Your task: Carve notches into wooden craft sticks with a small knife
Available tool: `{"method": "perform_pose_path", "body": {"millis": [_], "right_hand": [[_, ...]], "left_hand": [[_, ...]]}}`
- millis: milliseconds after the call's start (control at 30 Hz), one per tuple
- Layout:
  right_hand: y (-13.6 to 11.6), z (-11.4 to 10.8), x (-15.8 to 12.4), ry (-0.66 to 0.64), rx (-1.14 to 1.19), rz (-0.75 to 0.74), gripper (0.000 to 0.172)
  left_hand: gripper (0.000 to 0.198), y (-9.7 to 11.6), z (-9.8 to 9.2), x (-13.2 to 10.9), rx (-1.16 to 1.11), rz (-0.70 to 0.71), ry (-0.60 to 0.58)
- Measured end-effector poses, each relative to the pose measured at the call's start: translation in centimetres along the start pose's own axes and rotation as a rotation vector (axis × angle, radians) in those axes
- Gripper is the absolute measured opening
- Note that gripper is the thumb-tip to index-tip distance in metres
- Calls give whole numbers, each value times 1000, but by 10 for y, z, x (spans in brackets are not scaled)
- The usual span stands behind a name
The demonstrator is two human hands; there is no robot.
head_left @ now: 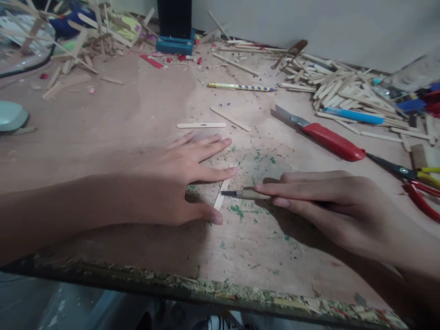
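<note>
My left hand [178, 176] lies flat on the wooden table [137, 114], fingers spread, with the index finger and thumb pinning a short popsicle stick [222, 194]. My right hand [319, 201] is closed around a small craft knife [240, 194] with a wooden handle. The knife's metal tip touches the middle of the pinned stick from the right.
A red-handled utility knife [323, 136] and red and yellow pliers [417, 183] lie to the right. Loose sticks [201, 125] sit just beyond my left hand, a heap of sticks [343, 89] at back right. A pencil [240, 86] and blue base [174, 45] are farther back. The ragged front edge [213, 288] is near.
</note>
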State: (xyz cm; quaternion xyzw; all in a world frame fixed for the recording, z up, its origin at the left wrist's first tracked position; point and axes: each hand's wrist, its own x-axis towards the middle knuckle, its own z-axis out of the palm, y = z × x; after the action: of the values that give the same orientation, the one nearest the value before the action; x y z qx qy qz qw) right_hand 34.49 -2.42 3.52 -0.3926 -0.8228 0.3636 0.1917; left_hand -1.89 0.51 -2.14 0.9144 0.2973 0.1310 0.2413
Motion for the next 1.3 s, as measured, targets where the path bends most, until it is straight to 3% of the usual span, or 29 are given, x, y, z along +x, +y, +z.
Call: {"method": "perform_pose_path", "body": {"millis": [167,333,467,600,1300], "right_hand": [[0,1,2,2,18,1,28],[-3,6,3,19,28,-22,27],[-3,5,-1,19,18,-37,32],[-2,-1,-5,38,-4,-27,25],[1,-2,-3,21,-36,-56,30]], "left_hand": [[87,-2,6,3,-3,-14,43],[85,2,0,6,-11,-42,-12],[88,-1,5,7,-12,-35,17],[92,-5,10,4,-11,-15,25],[88,4,0,4,-12,-50,-5]]}}
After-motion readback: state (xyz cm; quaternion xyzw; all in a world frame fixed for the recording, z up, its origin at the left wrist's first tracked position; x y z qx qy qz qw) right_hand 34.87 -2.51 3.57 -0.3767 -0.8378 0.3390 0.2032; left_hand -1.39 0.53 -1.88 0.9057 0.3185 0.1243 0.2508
